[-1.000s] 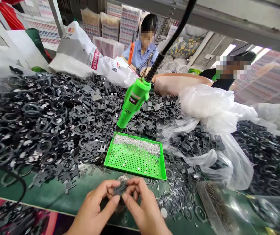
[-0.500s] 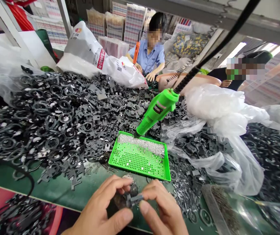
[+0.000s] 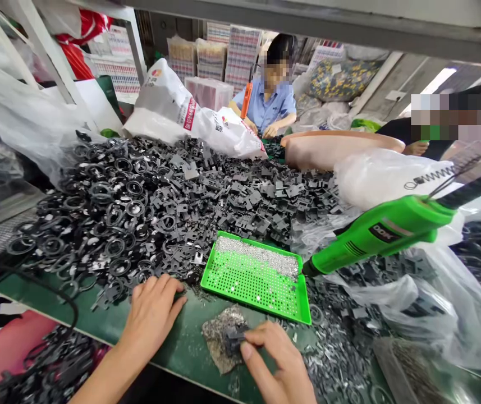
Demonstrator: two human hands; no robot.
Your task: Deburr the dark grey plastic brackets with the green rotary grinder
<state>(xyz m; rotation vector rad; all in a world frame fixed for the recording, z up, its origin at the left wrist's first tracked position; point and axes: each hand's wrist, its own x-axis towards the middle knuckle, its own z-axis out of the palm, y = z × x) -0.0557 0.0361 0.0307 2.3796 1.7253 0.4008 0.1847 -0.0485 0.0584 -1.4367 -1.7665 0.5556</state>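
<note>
My left hand lies open at the near edge of a heap of black plastic rings and clips, its fingertips touching the pieces. My right hand pinches a small dark grey plastic part against a loose patch of silver metal bits on the green bench mat. Just beyond sits a green perforated tray with a band of silver pins along its far side. A green handheld tool hangs on a black cord at right, above the bags, touching neither hand.
White plastic sacks and a clear bag edge the heap. A person in a blue shirt works beyond it, and another person sits at right. A clear bin stands at the near right.
My left hand has let go of the part and moved left to the heap. My right hand has lowered the part onto the silver patch. The green tool has swung right.
</note>
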